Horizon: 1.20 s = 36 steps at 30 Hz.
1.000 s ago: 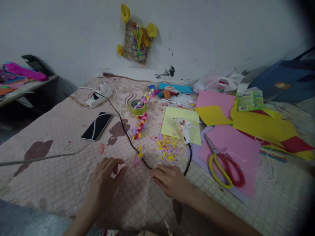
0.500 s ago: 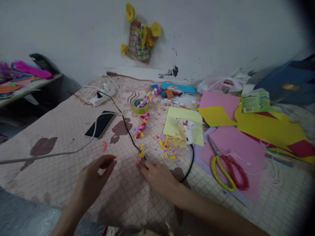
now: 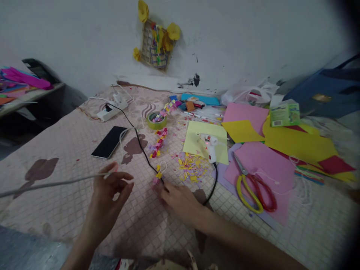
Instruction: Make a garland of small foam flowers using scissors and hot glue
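My right hand [image 3: 180, 202] is closed low over the tablecloth, fingers around a small piece covered in pink and yellow paper bits [image 3: 158, 175]. A white string loop [image 3: 163, 165] sticks out of its top; the rest is hidden by my fingers. The black cord [image 3: 144, 150] passes beneath this hand. My left hand [image 3: 111, 198] is raised to the left, thumb and forefinger curved with a gap between them. A whitish cable [image 3: 70, 182] runs up against its fingers; I cannot tell whether they grip it. Cut paper bits [image 3: 192, 167] lie beyond my right hand.
A white glue gun [image 3: 210, 146] lies on pale yellow paper [image 3: 191, 138]. Scissors [image 3: 254, 189] rest on coloured sheets at right. A phone [image 3: 109, 142], power strip [image 3: 112, 108], tape roll [image 3: 156, 122] and paper-covered strip [image 3: 159, 142] are farther back.
My left hand's fingers have lifted and spread somewhat, and they now meet the whitish cable. My right hand keeps its hold; the whole view has shifted slightly.
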{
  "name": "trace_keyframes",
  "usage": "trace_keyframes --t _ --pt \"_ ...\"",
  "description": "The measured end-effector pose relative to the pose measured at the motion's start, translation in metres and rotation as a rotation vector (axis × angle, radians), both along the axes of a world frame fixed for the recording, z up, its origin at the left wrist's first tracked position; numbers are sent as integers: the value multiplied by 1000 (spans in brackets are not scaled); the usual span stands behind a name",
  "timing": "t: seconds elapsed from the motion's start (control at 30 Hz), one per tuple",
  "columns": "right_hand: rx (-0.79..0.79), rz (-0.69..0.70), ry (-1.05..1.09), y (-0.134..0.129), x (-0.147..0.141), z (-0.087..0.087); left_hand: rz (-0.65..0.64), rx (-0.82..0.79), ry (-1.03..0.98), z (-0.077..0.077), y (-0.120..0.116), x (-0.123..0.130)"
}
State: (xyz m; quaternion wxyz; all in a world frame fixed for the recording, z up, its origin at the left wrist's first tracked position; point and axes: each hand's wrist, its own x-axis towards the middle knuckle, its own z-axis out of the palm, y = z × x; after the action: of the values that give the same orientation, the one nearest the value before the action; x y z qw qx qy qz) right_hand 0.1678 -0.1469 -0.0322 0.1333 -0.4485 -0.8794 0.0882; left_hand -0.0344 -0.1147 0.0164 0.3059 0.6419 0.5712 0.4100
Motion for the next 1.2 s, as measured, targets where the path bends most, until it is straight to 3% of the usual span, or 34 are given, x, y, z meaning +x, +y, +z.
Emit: trace_keyframes --t 0.1,0.2,0.3,0.43,0.6,0.67,0.77,0.9,1.03,1.2 --pt "-7 25 71 -5 9 7 82 9 -185 0 -7 14" --pt "-3 45 114 -14 21 10 195 53 -240 -4 -12 16" --pt "41 39 142 -24 38 7 203 70 -268 -12 -15 16" --pt "100 -158 317 -29 71 6 141 93 -334 -20 -15 23" --pt "51 -456 423 -19 112 17 214 143 -462 -21 -14 33" --pt "-8 -496 445 -13 120 20 263 129 -486 -23 -16 36" --pt "-110 -453 446 -4 119 18 260 -16 -490 -25 -22 42" --pt "-212 -373 375 4 108 9 133 -150 -404 -22 -29 53" --pt "-221 -354 316 6 101 4 -123 -143 -266 -16 -28 68" --pt "-217 -434 549 4 101 4 -444 -151 -105 -10 -8 94"
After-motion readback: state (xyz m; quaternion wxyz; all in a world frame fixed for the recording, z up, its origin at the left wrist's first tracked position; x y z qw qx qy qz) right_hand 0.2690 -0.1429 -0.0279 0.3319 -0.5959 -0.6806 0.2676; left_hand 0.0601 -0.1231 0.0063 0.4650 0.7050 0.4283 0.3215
